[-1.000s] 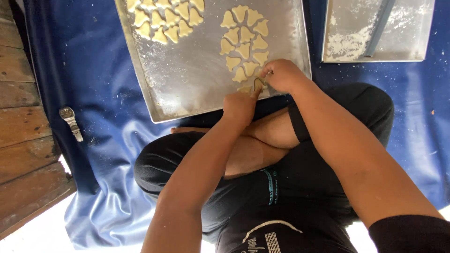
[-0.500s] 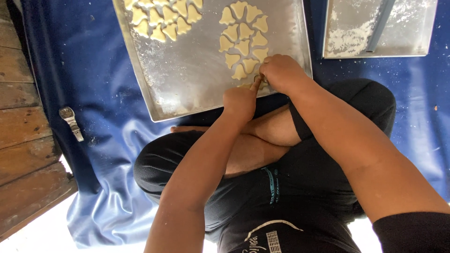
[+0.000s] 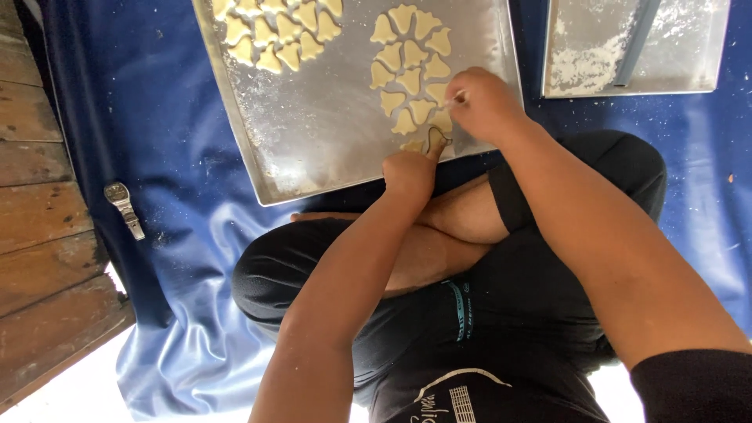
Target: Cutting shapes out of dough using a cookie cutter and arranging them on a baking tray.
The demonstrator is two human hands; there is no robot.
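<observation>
A large metal baking tray lies on a blue sheet in front of my crossed legs. It carries two groups of pale, cut-out dough pieces: one cluster near its right side and another at the top left. My left hand rests at the tray's near edge, with one finger pressing a dough piece at the bottom of the right cluster. My right hand hovers at the cluster's right edge, fingers pinched on a small pale bit of dough.
A second, smaller metal tray dusted with flour sits at the upper right. A wristwatch lies on the blue sheet to the left, beside wooden floorboards.
My right hand has lifted from the tray's near edge up to the right side of the cluster. My left hand stays at the lowest dough piece.
</observation>
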